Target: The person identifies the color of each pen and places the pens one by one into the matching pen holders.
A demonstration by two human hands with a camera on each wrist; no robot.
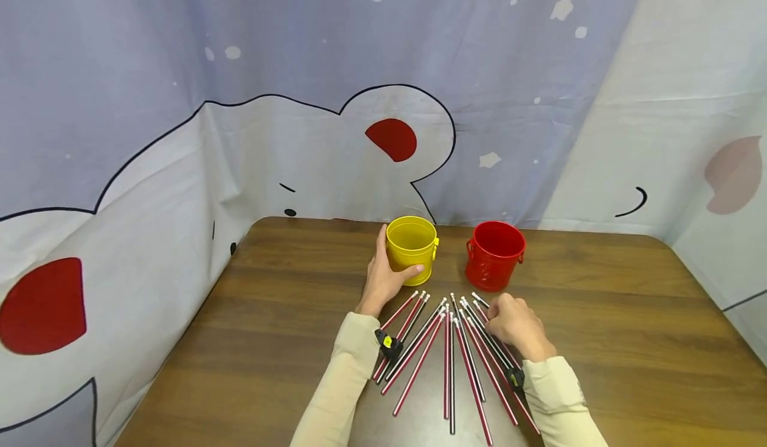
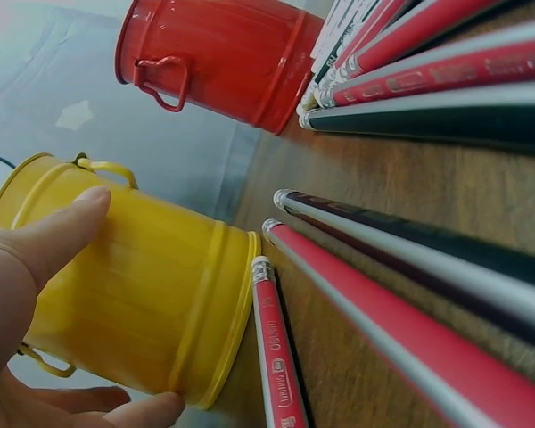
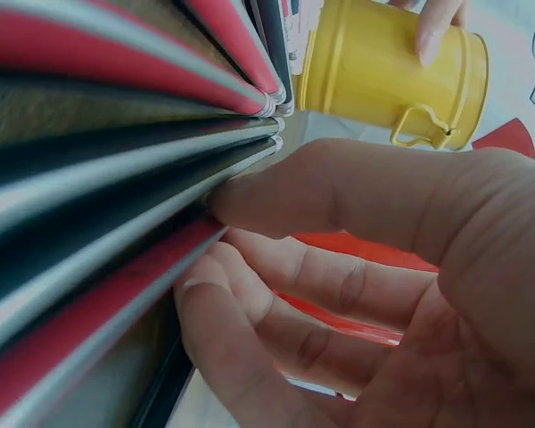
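A small yellow bucket (image 1: pixel 413 254) stands upright near the table's back edge. My left hand (image 1: pixel 382 275) holds it from the left, its thumb lying across the front and its fingers curled round the side, as the left wrist view shows. Fanned out on the table are several striped pencils (image 1: pixel 446 367), some red and some black, their eraser ends toward the back. At the right of this fan, my right hand (image 1: pixel 516 324) pinches a red pencil (image 3: pixel 116 303) between thumb and fingers, close beside black pencils (image 3: pixel 98 192).
To the right of the yellow bucket stands a red bucket (image 1: pixel 494 268) with small side handles. The wooden table (image 1: pixel 617 327) meets a patterned cloth (image 1: pixel 515 134) hung behind it. Both buckets stand just beyond the eraser ends.
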